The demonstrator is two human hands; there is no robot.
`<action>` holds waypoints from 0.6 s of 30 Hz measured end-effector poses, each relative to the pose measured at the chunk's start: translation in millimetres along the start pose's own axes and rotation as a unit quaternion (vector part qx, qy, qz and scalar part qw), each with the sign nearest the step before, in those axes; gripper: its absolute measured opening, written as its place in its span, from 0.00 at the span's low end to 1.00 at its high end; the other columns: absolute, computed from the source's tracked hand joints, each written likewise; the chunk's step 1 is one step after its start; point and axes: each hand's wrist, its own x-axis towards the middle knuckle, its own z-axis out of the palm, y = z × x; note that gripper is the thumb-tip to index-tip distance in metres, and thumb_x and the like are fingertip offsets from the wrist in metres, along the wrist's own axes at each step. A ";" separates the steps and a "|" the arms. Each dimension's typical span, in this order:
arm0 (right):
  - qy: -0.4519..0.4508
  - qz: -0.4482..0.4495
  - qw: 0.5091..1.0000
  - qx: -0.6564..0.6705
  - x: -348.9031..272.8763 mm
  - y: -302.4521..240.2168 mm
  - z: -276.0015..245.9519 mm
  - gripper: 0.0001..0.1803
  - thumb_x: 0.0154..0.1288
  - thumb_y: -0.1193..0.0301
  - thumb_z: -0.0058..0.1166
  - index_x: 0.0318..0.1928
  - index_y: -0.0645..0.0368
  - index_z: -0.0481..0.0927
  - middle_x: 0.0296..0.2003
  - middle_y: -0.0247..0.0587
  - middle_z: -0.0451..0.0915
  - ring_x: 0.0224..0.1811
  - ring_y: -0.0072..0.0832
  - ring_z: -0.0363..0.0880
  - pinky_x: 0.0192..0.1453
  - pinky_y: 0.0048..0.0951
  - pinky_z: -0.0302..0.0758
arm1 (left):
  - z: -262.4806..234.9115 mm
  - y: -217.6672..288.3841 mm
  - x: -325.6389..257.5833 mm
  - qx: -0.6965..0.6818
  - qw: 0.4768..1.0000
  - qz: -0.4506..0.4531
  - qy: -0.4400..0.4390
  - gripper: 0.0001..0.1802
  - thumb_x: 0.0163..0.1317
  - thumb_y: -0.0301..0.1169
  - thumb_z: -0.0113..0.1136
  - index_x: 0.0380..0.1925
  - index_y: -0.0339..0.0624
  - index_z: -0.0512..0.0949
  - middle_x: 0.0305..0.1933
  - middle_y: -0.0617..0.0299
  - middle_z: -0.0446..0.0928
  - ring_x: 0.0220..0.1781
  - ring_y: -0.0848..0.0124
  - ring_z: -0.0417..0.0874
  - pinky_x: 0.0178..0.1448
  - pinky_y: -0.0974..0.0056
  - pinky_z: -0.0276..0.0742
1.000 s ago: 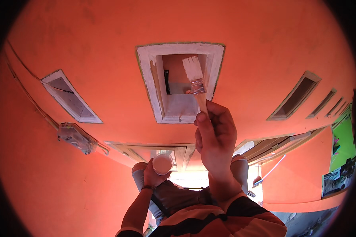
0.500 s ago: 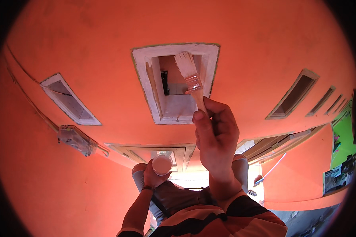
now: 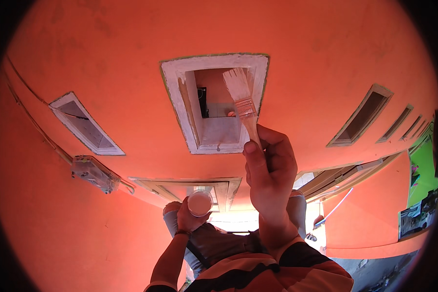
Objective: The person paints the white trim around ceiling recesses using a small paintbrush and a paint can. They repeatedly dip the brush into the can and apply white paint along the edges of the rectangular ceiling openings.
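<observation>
My right hand (image 3: 272, 177) is closed round the wooden handle of a flat paintbrush (image 3: 246, 104), its bristles pointing up and coated in pale paint. The brush stands in front of the right side of a white-painted vent frame (image 3: 178, 104) in the orange wall; whether the bristles touch it I cannot tell. Lower down, near my lap, my left hand (image 3: 189, 216) grips a clear cup (image 3: 200, 203) of pale pinkish-white paint. Along the frame's inner left side runs a brown unpainted-looking strip.
A second pale-framed opening (image 3: 87, 123) lies to the left, above a clear plastic-covered box (image 3: 95, 173) on a cable. To the right sits a brown-framed opening (image 3: 360, 115), with narrower ones beyond. A wooden door frame (image 3: 222, 194) stands below.
My right hand has moved the paintbrush slightly right and down in front of the vent frame. My left hand with the cup has stayed nearly in place.
</observation>
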 end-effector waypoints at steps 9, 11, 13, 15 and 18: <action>0.066 -0.057 0.996 0.012 12.0 10.5 3.8 0.14 0.76 0.74 0.54 0.57 0.64 0.72 0.29 0.27 0.74 0.19 0.07 0.61 0.19 0.14 0.54 | -0.2 -3.5 -0.8 0.016 1.000 -0.015 -0.004 0.48 0.37 0.46 0.86 0.59 0.42 0.72 0.52 0.50 0.84 0.55 0.52 0.86 0.57 0.52 0.84; 0.060 -0.065 0.996 0.020 12.0 14.9 3.3 0.14 0.77 0.74 0.53 0.58 0.65 0.72 0.33 0.29 0.76 0.27 0.09 0.65 0.29 0.14 0.60 | -0.3 -2.6 -0.3 0.020 1.000 -0.018 -0.010 0.49 0.37 0.47 0.86 0.59 0.42 0.72 0.52 0.50 0.84 0.55 0.52 0.86 0.57 0.52 0.84; 0.044 -0.065 0.996 0.041 10.9 18.4 3.4 0.15 0.77 0.74 0.53 0.59 0.67 0.71 0.39 0.33 0.78 0.37 0.12 0.71 0.42 0.16 0.68 | 0.1 -3.2 -0.1 0.022 1.000 -0.014 -0.010 0.49 0.37 0.47 0.86 0.59 0.41 0.72 0.52 0.50 0.84 0.55 0.52 0.86 0.57 0.52 0.84; 0.035 -0.072 0.996 0.048 11.8 21.8 5.7 0.15 0.78 0.74 0.53 0.59 0.67 0.71 0.41 0.34 0.79 0.40 0.13 0.73 0.46 0.17 0.70 | 1.6 -6.4 -0.6 0.020 1.000 -0.004 -0.005 0.49 0.37 0.48 0.86 0.59 0.41 0.72 0.53 0.50 0.84 0.55 0.52 0.86 0.57 0.52 0.84; 0.033 -0.088 0.995 0.026 11.5 24.7 11.8 0.15 0.78 0.74 0.53 0.59 0.66 0.71 0.41 0.34 0.79 0.40 0.13 0.73 0.46 0.17 0.70 | 1.4 -7.5 -1.1 0.024 1.000 -0.005 -0.007 0.50 0.38 0.48 0.86 0.60 0.41 0.71 0.53 0.49 0.84 0.55 0.51 0.86 0.57 0.52 0.84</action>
